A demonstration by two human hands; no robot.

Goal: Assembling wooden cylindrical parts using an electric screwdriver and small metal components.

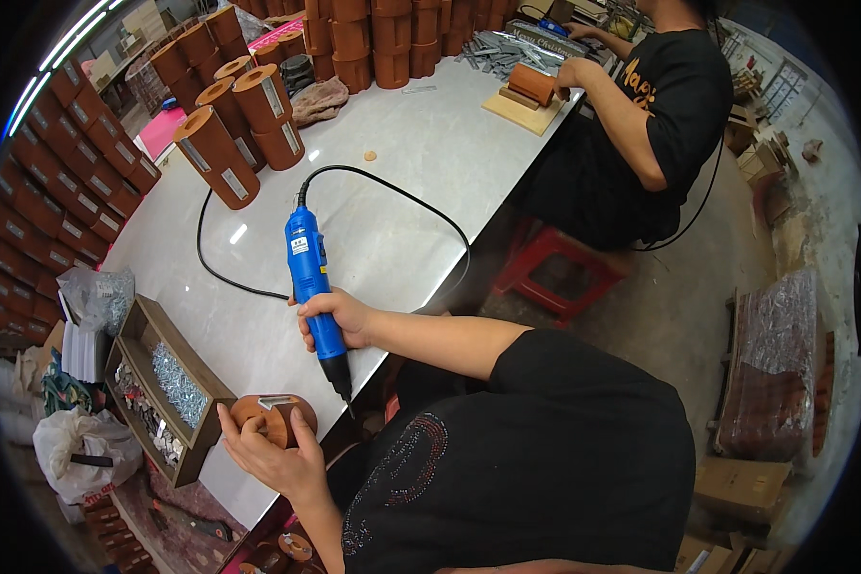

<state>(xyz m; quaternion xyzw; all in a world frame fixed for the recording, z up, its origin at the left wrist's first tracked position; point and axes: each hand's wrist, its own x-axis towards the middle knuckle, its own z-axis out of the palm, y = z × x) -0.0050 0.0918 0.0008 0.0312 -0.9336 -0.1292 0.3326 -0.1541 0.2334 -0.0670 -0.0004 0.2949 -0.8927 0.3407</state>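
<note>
My right hand (342, 319) is wrapped round the lower body of a blue electric screwdriver (308, 258). Its black nose and thin bit point down toward the table's near edge, apart from any workpiece. A black cord leaves the tool's top and loops over the table. My left hand (282, 461) has its fingers around a brown wooden cylinder (275, 413) with a metal strip on its face. The hand covers part of the cylinder. Just left of it stands a wooden tray (210, 430), divided in two: small silver screws (177, 383) fill one side, small metal pieces (167, 442) the other.
Brown cylinders (222, 158) stand on the white table (383, 230), with more stacked behind and at left. Across the right side, a co-worker (674, 115) on a red stool (560, 273) touches a cylinder (532, 84) on a board. Metal strips (502, 53) lie nearby.
</note>
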